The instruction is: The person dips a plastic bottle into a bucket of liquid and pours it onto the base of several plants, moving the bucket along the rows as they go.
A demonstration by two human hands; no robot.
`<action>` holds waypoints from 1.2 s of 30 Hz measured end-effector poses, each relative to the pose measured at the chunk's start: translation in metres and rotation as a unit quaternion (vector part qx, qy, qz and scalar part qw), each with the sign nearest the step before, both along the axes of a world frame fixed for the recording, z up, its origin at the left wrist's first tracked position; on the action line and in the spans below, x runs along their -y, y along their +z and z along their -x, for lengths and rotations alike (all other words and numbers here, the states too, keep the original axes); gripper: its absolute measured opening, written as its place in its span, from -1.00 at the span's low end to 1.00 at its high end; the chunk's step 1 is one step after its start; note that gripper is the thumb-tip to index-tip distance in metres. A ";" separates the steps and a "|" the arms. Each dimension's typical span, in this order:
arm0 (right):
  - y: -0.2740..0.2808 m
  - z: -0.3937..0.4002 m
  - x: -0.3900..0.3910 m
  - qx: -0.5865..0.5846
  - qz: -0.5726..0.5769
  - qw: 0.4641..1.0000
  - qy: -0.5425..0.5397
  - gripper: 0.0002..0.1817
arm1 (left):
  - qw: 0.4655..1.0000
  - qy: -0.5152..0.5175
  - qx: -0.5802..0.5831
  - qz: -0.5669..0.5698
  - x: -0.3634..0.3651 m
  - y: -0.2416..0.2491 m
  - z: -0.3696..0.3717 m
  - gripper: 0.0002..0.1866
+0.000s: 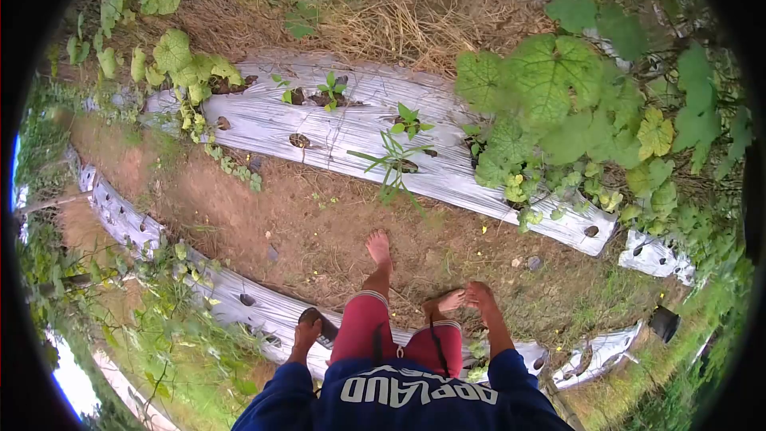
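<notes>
Low at my side, my left hand (303, 334) is wrapped round a dark cylindrical container (325, 329); its contents are not visible. My right hand (480, 297) hangs above my right foot with the fingers bent together, and anything between them is too small to make out. In front of me a raised bed under silvery plastic mulch (319, 144) has several planting holes. Small green seedlings (409, 121) grow from some holes, and a narrow-leaved plant (392, 161) stands at the near edge.
My bare feet (379, 249) stand on a soil path (263, 215). A second mulch-covered bed (239, 291) runs behind me. Broad-leaved vines (558, 80) spread over the right of the front bed. Dry straw (423, 16) lies beyond it. A black pot (664, 324) sits far right.
</notes>
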State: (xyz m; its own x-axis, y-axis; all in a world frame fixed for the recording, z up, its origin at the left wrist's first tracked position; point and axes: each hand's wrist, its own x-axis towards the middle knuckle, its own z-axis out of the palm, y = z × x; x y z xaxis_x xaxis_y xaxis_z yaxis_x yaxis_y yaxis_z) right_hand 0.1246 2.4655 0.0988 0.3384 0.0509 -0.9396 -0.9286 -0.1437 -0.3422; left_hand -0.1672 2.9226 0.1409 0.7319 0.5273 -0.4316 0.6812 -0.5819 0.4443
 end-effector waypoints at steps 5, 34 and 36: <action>0.014 0.050 0.119 0.048 -0.035 0.997 -0.053 -0.51 | 0.953 0.220 -0.182 0.098 0.077 0.053 -0.007 -0.65; 0.087 0.339 0.492 0.131 -0.056 0.801 -0.581 -0.63 | 0.868 -0.410 -0.188 0.208 0.604 0.000 -0.470 -0.54; 0.102 0.338 0.518 0.204 0.088 0.825 -0.520 -0.56 | 0.876 -0.382 -0.204 0.210 0.691 0.003 -0.516 -0.56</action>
